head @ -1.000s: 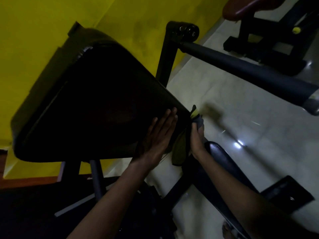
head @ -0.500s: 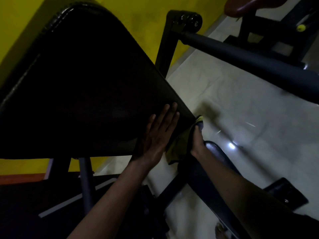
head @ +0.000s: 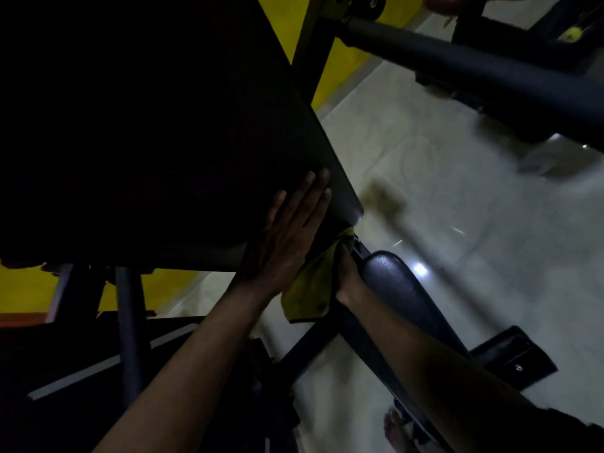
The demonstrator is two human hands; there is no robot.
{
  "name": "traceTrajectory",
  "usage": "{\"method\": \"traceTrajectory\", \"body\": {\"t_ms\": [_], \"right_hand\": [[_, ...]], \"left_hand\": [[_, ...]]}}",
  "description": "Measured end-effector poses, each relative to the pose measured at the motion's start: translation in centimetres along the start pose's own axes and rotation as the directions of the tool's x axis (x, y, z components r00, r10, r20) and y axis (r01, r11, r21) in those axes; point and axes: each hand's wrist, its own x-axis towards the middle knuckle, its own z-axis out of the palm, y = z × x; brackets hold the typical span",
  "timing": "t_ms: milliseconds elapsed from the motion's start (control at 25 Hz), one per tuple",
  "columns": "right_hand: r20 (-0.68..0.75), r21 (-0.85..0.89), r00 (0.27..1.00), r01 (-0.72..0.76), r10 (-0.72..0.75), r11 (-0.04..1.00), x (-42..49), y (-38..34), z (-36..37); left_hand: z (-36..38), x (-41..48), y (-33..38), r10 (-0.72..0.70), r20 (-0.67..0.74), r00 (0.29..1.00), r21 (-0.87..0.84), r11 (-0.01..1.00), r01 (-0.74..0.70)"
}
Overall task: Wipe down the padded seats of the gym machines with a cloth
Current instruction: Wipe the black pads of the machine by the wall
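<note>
The left hand [head: 291, 237] lies flat on the smooth black pad [head: 163, 142]; the right hand [head: 348, 276] clutches a crumpled yellow cloth [head: 310, 289] beside a glossy seat [head: 392, 282].

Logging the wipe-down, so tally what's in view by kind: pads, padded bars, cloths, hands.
Black pads: 2, large pad and small seat
Reddish pad: 1, cut off at top edge
Padded bar: 1
Yellow-green cloth: 1, in the right hand
Hands: 2, left hand flat on the large pad
Total: 7
</note>
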Motion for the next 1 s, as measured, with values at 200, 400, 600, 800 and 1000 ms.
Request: {"method": "traceTrajectory", "body": {"t_ms": [200, 400, 600, 800, 1000], "right_hand": [[0.128, -0.527, 0.965, 0.261, -0.227, 0.809, -5.1, -6.8, -2.7], [0.258, -0.937, 0.9, 0.322, -0.353, 0.135, -11.5, -13.0, -5.1], [0.455, -0.819, 0.824, 0.239, -0.337, -0.522, -10.7, -8.3, -13.2], [0.558, -0.651, 0.765, 0.164, -0.322, -0.741, -9.6, -4.3, -16.8], [0.566, -0.645, 0.765, 0.18, -0.307, -0.743, -6.4, -5.3, -13.9]], "left_hand": [[0.4, -0.8, 1.2, -0.01, -0.071, 0.997, -0.249, 0.969, -0.008], [4.3, -8.0, 7.6, -0.199, 0.29, 0.936, -0.517, 0.791, 0.328], [8.1, -14.2, 14.8, -0.339, 0.623, 0.705, -0.506, 0.512, 0.694], [10.4, -17.6, 19.3, -0.386, 0.751, 0.535, -0.499, 0.2, 0.843], [10.2, -18.1, 22.7, -0.404, 0.735, 0.545, -0.594, 0.003, 0.804]]}}
